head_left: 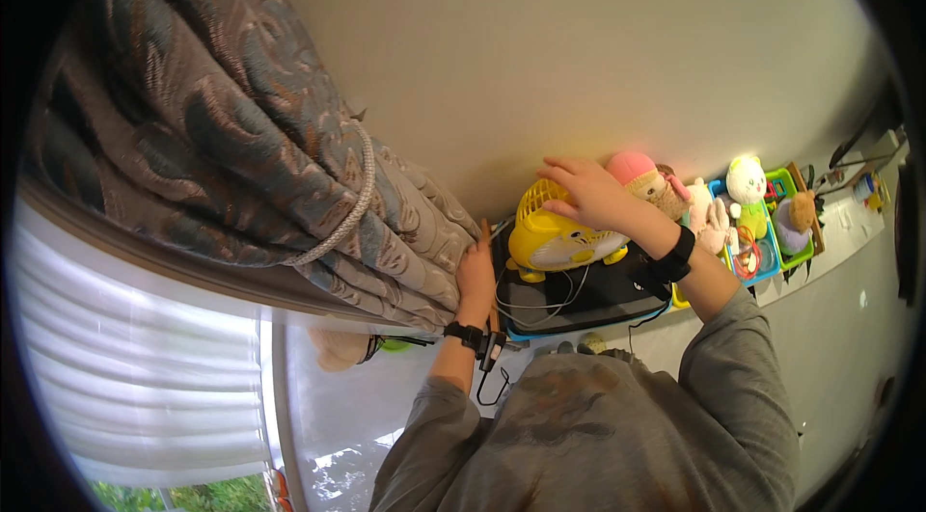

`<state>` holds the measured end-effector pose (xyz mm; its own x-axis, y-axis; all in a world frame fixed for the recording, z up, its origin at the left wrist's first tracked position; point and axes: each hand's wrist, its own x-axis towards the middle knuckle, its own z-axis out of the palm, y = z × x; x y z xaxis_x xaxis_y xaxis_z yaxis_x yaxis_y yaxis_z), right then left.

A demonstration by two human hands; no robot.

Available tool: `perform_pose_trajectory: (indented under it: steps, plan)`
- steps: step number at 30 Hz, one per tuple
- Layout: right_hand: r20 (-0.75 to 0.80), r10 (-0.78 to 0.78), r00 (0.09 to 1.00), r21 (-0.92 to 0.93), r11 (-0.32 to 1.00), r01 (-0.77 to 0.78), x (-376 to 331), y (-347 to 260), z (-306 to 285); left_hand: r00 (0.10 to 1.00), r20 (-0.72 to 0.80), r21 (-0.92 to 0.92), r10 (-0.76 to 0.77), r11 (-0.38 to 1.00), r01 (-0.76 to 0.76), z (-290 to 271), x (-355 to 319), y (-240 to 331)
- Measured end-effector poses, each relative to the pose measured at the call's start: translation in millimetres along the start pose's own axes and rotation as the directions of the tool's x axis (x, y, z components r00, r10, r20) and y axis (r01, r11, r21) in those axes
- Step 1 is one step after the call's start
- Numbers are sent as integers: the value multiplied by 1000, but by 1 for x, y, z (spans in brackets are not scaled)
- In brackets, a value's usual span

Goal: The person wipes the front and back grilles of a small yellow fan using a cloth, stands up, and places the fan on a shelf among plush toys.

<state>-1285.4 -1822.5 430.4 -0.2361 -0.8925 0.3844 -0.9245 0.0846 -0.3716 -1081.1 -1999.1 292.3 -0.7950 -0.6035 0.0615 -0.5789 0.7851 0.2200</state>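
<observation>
My right hand (590, 196) is open with fingers spread, over the top of a yellow and white fan (564, 244) shaped like a round animal. The fan has a yellow grille and small yellow feet, and stands on a dark, flat-topped case (540, 298). My left hand (474, 273) is at the lower edge of the patterned curtain (289, 136), beside the case. Most of its fingers are hard to make out, so its grip is unclear. A pale cable (540, 306) loops across the case in front of the fan.
Right of the fan sit a pink-capped plush toy (634, 171), a white cat plush (747, 182), and blue (769, 264) and green (808, 192) bins with toys. A braided tieback (362, 194) gathers the curtain. A black plug-like piece (492, 350) with a cord hangs near my left wrist.
</observation>
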Motion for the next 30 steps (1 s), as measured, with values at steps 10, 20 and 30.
perform_pose_trajectory:
  steps: [10, 20, 30]
  plan:
    - [-77, 645, 760, 513, 679, -525, -135, 37, 26, 988, 34, -507, 153, 854, -115, -1, -9, 8]
    - [113, 759, 641, 695, 400, -597, -131, 25, 106, 998, -40, -802, 50, 595, -62, -42, -1, 21]
    - [-32, 739, 673, 692, 502, -518, -118, 15, 97, 997, -57, -758, 45, 648, -72, -34, 4, 10]
